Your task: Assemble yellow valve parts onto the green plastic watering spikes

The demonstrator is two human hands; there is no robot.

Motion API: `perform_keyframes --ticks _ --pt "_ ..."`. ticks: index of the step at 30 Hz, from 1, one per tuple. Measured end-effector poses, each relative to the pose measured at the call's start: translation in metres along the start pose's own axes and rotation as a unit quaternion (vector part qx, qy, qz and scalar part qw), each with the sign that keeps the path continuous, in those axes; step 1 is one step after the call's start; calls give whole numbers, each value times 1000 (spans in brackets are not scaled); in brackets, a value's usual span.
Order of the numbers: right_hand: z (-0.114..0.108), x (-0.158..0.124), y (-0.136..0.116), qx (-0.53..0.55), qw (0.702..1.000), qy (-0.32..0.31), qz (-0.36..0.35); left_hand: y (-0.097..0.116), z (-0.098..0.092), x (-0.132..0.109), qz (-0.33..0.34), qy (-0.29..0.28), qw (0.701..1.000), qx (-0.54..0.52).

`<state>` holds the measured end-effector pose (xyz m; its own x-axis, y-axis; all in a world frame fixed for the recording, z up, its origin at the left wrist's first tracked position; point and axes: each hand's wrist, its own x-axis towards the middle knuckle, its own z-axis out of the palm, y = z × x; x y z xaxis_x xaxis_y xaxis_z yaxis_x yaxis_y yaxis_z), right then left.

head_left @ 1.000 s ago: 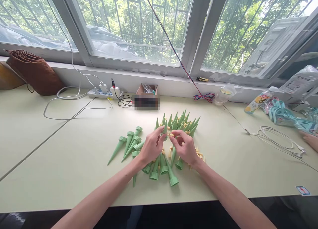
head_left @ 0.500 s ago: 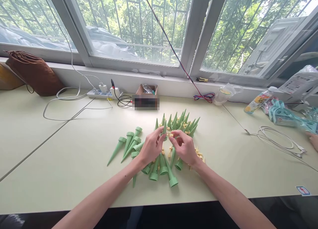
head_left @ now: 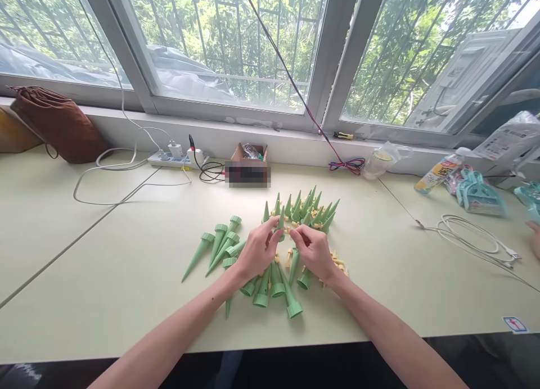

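Note:
My left hand (head_left: 258, 247) is closed around a green watering spike (head_left: 280, 219), held point up. My right hand (head_left: 313, 250) pinches a small pale-yellow plastic valve (head_left: 287, 230) against the spike's right side; the fingers hide part of it. Behind my hands stands a cluster of green spikes (head_left: 312, 203) with yellow pieces at their sides. To the left lie several capped spikes (head_left: 205, 245) on the table. Below my hands more spikes (head_left: 291, 299) lie with their wide ends toward me. Loose yellow valves (head_left: 338, 262) are heaped beside my right wrist.
A small cardboard box (head_left: 248, 153), a power strip (head_left: 162, 159) and a brown bag (head_left: 59, 122) line the back. On the right are a bottle (head_left: 441, 171), a coiled white cable (head_left: 476, 237) and teal plastic items (head_left: 478, 192). Another person's hand (head_left: 534, 237) shows at the right edge.
My right fingers have shifted slightly and closed tighter at the yellow valve; the spike has barely moved. At the far right, the other person's teal item has moved right, apart from the others.

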<state>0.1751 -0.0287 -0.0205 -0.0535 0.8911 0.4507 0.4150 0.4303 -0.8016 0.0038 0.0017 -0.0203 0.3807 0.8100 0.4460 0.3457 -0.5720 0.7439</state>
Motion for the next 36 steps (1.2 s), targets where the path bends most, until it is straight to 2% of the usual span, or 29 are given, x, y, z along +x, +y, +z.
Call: perform_keyframes --ticks 9,19,23,30,36 --pt "1 -2 -2 15 1000 2 10 5 -1 2 -40 4 998 -57" --pt "0 -1 -2 33 999 2 6 15 -9 6 -125 -50 970 -201" --pt "-1 -1 -1 32 999 -3 8 12 -10 7 -126 -59 969 -207" --pt "-3 1 -1 17 1000 -8 -7 11 -10 5 -88 -51 981 -167" --pt "-2 1 -2 5 1000 -5 -10 12 -10 6 -94 -58 978 -178"
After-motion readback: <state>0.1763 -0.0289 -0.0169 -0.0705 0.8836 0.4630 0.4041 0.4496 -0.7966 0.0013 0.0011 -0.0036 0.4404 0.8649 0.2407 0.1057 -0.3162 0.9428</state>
